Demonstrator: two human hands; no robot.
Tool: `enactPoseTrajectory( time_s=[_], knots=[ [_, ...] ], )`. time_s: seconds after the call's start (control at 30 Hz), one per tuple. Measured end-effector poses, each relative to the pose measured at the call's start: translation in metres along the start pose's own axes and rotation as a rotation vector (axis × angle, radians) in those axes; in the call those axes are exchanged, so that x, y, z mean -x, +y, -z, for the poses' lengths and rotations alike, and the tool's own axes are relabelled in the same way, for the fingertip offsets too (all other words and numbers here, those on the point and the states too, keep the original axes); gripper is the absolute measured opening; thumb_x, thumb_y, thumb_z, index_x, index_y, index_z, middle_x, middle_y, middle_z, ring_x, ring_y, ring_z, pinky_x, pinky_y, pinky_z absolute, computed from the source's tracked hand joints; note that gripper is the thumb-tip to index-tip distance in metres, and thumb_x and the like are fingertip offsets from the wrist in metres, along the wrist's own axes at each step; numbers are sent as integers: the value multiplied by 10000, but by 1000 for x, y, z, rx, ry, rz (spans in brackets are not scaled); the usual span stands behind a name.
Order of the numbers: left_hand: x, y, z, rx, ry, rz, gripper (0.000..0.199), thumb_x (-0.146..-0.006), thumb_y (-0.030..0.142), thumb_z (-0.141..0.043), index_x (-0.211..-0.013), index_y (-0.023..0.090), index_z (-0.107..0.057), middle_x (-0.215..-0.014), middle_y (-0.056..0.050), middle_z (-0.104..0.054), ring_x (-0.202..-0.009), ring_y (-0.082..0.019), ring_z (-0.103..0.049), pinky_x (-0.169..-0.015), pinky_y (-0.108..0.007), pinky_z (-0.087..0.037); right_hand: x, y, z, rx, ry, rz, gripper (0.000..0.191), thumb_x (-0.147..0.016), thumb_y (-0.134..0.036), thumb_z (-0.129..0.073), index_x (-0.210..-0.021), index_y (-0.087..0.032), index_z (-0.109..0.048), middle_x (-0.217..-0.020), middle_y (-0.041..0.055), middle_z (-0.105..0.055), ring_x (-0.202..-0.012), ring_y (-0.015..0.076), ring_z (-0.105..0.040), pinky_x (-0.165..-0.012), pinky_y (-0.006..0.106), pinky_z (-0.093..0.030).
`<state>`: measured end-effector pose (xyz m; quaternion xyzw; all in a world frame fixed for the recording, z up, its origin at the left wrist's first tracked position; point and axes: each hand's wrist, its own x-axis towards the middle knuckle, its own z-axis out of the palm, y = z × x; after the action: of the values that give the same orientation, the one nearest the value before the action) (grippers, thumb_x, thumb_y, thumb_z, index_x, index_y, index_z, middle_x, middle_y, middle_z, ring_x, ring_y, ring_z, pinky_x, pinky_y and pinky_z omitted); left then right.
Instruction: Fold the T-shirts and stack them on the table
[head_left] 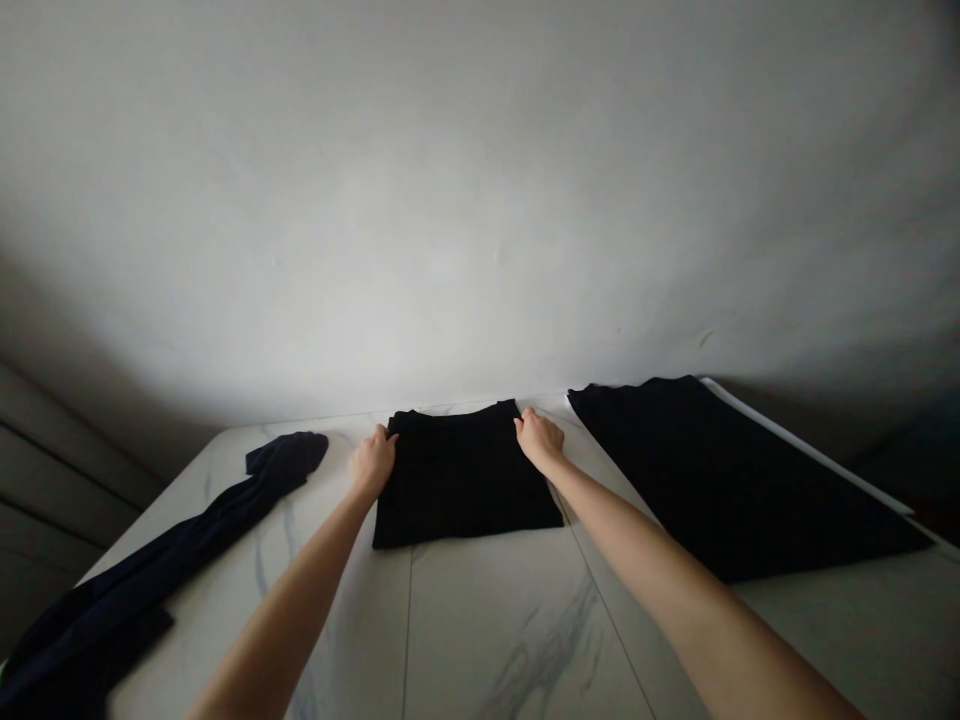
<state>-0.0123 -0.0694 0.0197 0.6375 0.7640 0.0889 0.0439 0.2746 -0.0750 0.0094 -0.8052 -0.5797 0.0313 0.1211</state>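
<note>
A black piece of cloth (461, 480), roughly rectangular and perhaps a folded garment, is stretched between my two hands at the far side of the table. My left hand (373, 460) grips its left edge near the upper corner, fingers closed. On the opposite edge, my right hand (540, 438) is closed on the cloth just below the top right corner. The cloth's lower edge hangs or lies toward me, nearly straight. Which garment it is cannot be made out.
A larger black cloth (720, 480) lies flat on the right of the white marble-patterned table (480, 620). Along the left side stretches a crumpled dark navy garment (187, 550). A pale wall (465, 220) rises directly behind the table's far edge.
</note>
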Motion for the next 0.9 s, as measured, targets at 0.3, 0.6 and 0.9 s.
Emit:
enactPoseTrajectory(
  time_s=[0.3,0.6,0.9],
  knots=[
    [-34,23,13,179,-14,133,399,-931,502,-442,-1025,181,-659,-1124,-152,-706,-1079,-312,-650,-831,-376,-495,-31,-11,0,-110,29,-70,375,-977,-474,-445,-1064,-191,-675,-1077,127,-713,-989,256,-672,-735,309,-472],
    [-37,19,-15,152,122,94,379,-1009,419,-285,-1240,197,-488,-1077,-145,-708,-972,-302,-682,-730,-353,-474,-30,-14,-18,-71,128,-43,315,-1039,-373,-332,-1165,-201,-564,-951,105,-726,-867,215,-692,-673,267,-435],
    [-32,20,-6,-60,217,-1,368,-981,351,-359,-1235,138,-520,-1195,-177,-641,-1108,-306,-585,-865,-380,-452,-34,-20,-7,-58,33,-98,300,-1014,-265,-379,-1220,-132,-550,-1140,192,-659,-1034,244,-644,-801,324,-467]
  ],
)
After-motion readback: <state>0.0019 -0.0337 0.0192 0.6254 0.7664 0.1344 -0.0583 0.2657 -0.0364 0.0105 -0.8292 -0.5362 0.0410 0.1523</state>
